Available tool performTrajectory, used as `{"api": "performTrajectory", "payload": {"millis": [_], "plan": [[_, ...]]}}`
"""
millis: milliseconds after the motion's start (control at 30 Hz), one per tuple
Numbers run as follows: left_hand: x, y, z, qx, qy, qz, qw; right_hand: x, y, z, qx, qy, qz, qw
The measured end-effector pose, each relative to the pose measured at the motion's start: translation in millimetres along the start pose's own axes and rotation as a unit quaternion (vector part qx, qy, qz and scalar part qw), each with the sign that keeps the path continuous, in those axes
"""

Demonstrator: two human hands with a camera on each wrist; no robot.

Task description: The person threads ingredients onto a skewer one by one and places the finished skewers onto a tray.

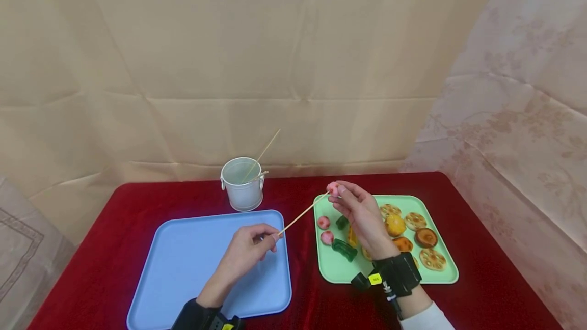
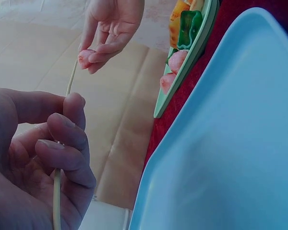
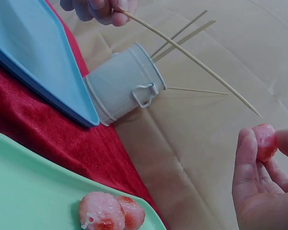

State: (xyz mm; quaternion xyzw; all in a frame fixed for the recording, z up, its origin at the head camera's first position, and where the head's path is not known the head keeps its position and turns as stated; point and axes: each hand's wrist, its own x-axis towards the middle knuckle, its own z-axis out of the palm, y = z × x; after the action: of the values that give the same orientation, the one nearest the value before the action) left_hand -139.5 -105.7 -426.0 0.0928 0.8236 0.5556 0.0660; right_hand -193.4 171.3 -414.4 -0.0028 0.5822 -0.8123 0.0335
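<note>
My left hand [image 1: 247,249] pinches a thin bamboo skewer [image 1: 303,213] near its lower end, over the right part of the blue tray [image 1: 192,264]. The stick slants up and right toward my right hand [image 1: 365,218]. Between the right thumb and fingers sits a pink ball-shaped food piece [image 3: 265,143], held above the green tray [image 1: 330,269]. In the right wrist view the skewer's pointed tip stands close to this ball, with a small gap. Two more pink balls [image 1: 325,230] lie at the green tray's left side, beside green pepper pieces [image 1: 344,249].
On the green tray are also lotus root slices [image 1: 432,259], a brown mushroom cap [image 1: 425,238] and yellow-orange pieces [image 1: 395,225]. A white metal bucket [image 1: 245,196] with skewers in it stands behind the blue tray. Red cloth [image 1: 302,289] covers the table.
</note>
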Motion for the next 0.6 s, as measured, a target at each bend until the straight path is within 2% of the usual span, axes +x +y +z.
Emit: {"api": "performTrajectory", "payload": {"millis": [133, 367, 600], "plan": [[-0.5, -0.3, 0.2, -0.003, -0.003, 0.004, 1.0000, 0.4, 1.9, 1.0, 0.007, 0.005, -0.004, 1.0000], [-1.2, -0.1, -0.4, -0.010, -0.010, 0.014, 0.9998, 0.9, 1.4, 2.2, 0.084, 0.031, -0.002, 0.9960], [-0.8, 0.4, 0.3, -0.016, -0.013, 0.018, 0.9996, -0.6, -0.3, 2.6, 0.080, 0.030, 0.010, 0.9963]]}}
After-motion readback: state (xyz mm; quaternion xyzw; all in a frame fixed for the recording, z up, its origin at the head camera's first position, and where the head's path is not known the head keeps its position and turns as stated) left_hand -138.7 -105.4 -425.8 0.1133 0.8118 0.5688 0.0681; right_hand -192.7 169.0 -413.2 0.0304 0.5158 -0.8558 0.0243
